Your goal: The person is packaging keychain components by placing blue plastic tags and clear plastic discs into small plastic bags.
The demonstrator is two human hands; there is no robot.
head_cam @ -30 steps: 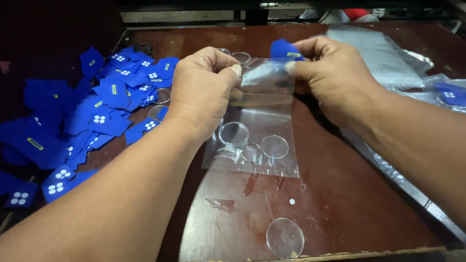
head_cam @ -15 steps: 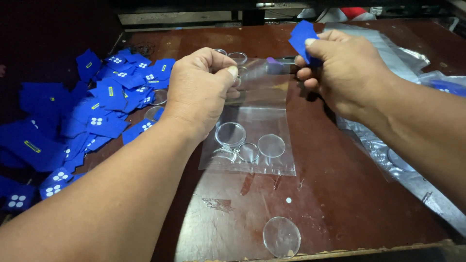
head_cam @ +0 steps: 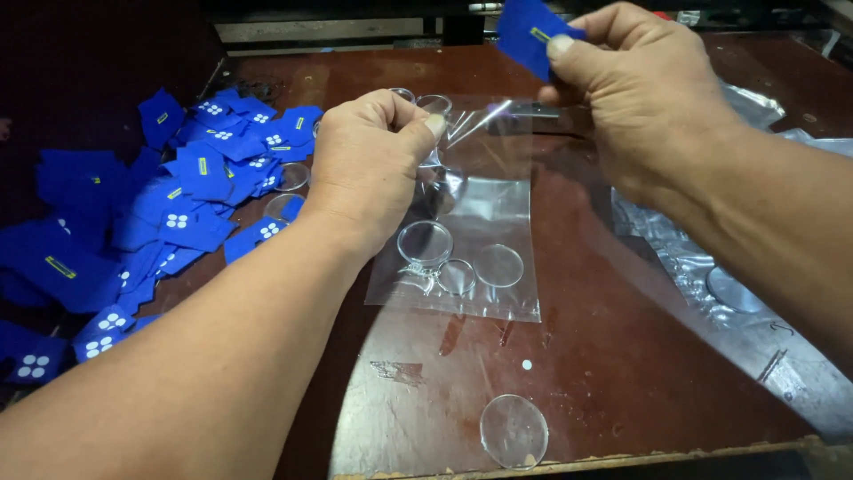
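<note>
My left hand (head_cam: 371, 164) pinches the upper left corner of a clear plastic bag (head_cam: 484, 209), which hangs over the brown table (head_cam: 613, 373). Inside the bag's bottom lie clear round discs (head_cam: 498, 265) and a metal ring part (head_cam: 456, 277). My right hand (head_cam: 635, 93) is above the bag's upper right corner, holding a small blue card (head_cam: 526, 31) between thumb and fingers. Whether this hand also touches the bag's rim I cannot tell.
A heap of blue cards (head_cam: 142, 213) with white dots covers the left side of the table. One loose clear disc (head_cam: 514, 431) lies near the front edge. Crinkled clear plastic wrap (head_cam: 755, 302) lies at the right. More clear discs (head_cam: 286, 191) sit by the heap.
My right hand has risen from the bag's top edge, lifting the blue card higher. The left hand keeps its grip on the bag.
</note>
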